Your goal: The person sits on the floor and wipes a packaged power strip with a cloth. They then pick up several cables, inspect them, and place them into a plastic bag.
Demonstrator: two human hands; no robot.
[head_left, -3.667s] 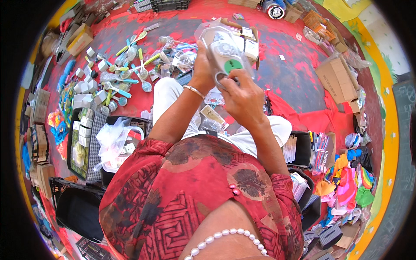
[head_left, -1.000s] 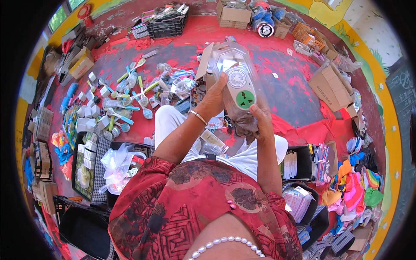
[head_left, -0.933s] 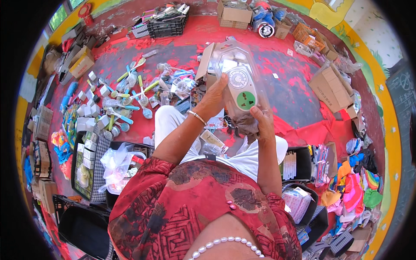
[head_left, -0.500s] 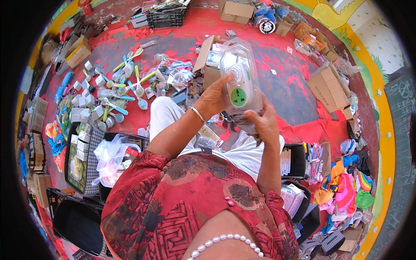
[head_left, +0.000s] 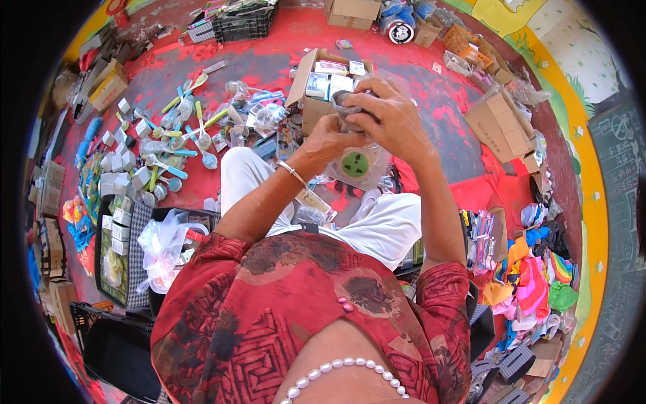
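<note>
A clear plastic bag holding a white socket plate with a round green face (head_left: 356, 163) is held up in front of the person, above the lap, by both hands. The left hand (head_left: 328, 139) is closed on the bag's upper left part, with a thin bangle seen on its wrist. The right hand (head_left: 392, 116) is curled over the bag's gathered top, its fingers (head_left: 367, 94) pinched shut on the plastic. The bag hangs downward from the 2 hands, its long axis running roughly top to bottom of the view, and the green face is turned toward the camera. Exactly how the bag's mouth is folded cannot be told under the fingers.

Just behind the hands, an open brown cardboard box filled with small packaged items (head_left: 321, 75) stands on the red-painted floor (head_left: 269, 57). To the left of it, a scatter of coloured plastic spoons and small clear packets (head_left: 195, 138) is spread toward the floor's left edge. A white crumpled plastic bag (head_left: 163, 246) lies beside the person's left side. Near the floor's right edge, another brown cardboard box (head_left: 501, 124) is seen, and a heap of bright coloured cloth pieces (head_left: 531, 279) is piled toward the lower right. A black plastic crate (head_left: 245, 23) stands at the far edge.
</note>
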